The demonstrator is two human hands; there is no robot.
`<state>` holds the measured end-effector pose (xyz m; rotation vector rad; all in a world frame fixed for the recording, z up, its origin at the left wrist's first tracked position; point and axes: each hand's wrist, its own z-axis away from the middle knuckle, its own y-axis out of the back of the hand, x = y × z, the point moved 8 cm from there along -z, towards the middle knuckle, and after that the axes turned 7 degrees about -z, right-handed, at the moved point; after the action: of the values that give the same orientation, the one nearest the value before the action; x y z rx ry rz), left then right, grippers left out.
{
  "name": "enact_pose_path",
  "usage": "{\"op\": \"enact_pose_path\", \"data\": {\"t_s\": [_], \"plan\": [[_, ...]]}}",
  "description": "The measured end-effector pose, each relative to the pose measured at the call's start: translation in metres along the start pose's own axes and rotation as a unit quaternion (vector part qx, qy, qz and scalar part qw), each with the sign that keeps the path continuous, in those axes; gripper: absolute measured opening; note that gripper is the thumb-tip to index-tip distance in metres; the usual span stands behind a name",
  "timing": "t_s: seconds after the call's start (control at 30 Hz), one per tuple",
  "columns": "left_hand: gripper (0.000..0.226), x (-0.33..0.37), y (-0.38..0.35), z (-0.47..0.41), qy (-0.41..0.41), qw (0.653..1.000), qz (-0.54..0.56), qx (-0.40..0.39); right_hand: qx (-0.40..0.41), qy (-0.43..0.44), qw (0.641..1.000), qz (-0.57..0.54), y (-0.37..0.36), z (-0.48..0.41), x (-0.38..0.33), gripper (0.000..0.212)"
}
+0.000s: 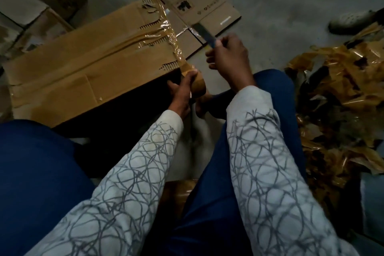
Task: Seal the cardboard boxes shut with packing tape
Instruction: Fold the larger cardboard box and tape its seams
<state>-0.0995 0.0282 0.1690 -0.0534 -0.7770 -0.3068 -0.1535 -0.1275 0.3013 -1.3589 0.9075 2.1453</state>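
Observation:
A long brown cardboard box (83, 64) lies in front of my knees, its right end crossed by a shiny strip of clear tape (169, 33). The strip runs down to a brown tape roll (198, 84), which my left hand (181, 91) grips at the box's near right corner. My right hand (227, 56) holds a knife (202, 32) by its handle, the blade pointing up and left over the flat cardboard beside the tape strip.
A flattened carton (199, 6) lies on the grey floor beyond the box. More boxes (22, 6) are stacked at the far left. A heap of crumpled brown tape and film (340, 93) fills the right side. Someone's shoe (351, 21) stands at the far right.

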Motion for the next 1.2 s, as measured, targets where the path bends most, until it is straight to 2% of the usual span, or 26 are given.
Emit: {"op": "enact_pose_path", "data": {"t_s": [0.1, 0.2, 0.27, 0.4, 0.47, 0.53, 0.57, 0.63, 0.7, 0.77, 0.83, 0.9, 1.0, 1.13, 1.2], "plan": [[0.083, -0.009, 0.001, -0.003, -0.022, 1.0, -0.002, -0.014, -0.138, 0.062, 0.984, 0.094, -0.055, -0.003, -0.007, 0.015], [0.038, -0.01, 0.01, -0.013, -0.065, 0.996, -0.049, 0.026, -0.221, 0.129, 0.935, 0.246, -0.092, -0.003, 0.001, 0.026], [0.035, -0.008, 0.014, -0.008, -0.061, 0.993, -0.093, 0.028, -0.218, 0.155, 0.921, 0.284, -0.1, -0.007, 0.003, 0.028], [0.062, -0.016, 0.009, 0.004, -0.021, 0.995, -0.093, 0.024, -0.202, 0.172, 0.908, 0.326, -0.104, -0.011, 0.004, 0.026], [0.07, -0.032, 0.007, 0.01, 0.054, 0.996, -0.063, 0.018, -0.191, 0.171, 0.91, 0.326, -0.105, -0.01, 0.006, 0.024], [0.075, -0.05, 0.002, 0.026, 0.174, 0.982, -0.061, -0.052, -0.176, 0.171, 0.914, 0.322, -0.104, -0.009, 0.005, 0.023], [0.076, -0.056, 0.002, 0.035, 0.204, 0.974, -0.059, -0.082, -0.173, 0.169, 0.917, 0.318, -0.105, -0.009, 0.005, 0.023], [0.064, -0.059, 0.01, 0.035, 0.18, 0.979, -0.055, -0.082, -0.168, 0.157, 0.924, 0.306, -0.105, -0.008, 0.004, 0.02], [0.05, -0.048, 0.017, 0.028, 0.097, 0.992, -0.062, -0.057, -0.165, 0.145, 0.933, 0.286, -0.104, -0.007, 0.004, 0.016], [0.048, -0.035, 0.024, 0.022, 0.026, 0.996, -0.078, -0.03, -0.163, 0.137, 0.938, 0.273, -0.104, -0.005, 0.004, 0.015], [0.048, -0.027, 0.028, 0.019, -0.01, 0.998, -0.066, -0.021, -0.162, 0.133, 0.937, 0.281, -0.104, -0.001, 0.001, 0.016], [0.038, -0.025, 0.029, 0.019, -0.018, 0.999, -0.024, -0.034, -0.158, 0.13, 0.936, 0.287, -0.102, 0.002, -0.001, 0.017], [0.035, -0.027, 0.031, 0.018, -0.011, 0.999, -0.003, -0.043, -0.153, 0.132, 0.94, 0.276, -0.096, 0.008, -0.004, 0.016], [0.023, -0.029, 0.028, 0.022, 0.011, 0.999, 0.002, -0.043, -0.137, 0.137, 0.942, 0.274, -0.079, 0.016, -0.014, 0.033], [0.028, -0.031, 0.025, 0.03, 0.037, 0.997, 0.017, -0.065, -0.103, 0.139, 0.947, 0.271, -0.064, 0.018, -0.021, 0.031]]}}
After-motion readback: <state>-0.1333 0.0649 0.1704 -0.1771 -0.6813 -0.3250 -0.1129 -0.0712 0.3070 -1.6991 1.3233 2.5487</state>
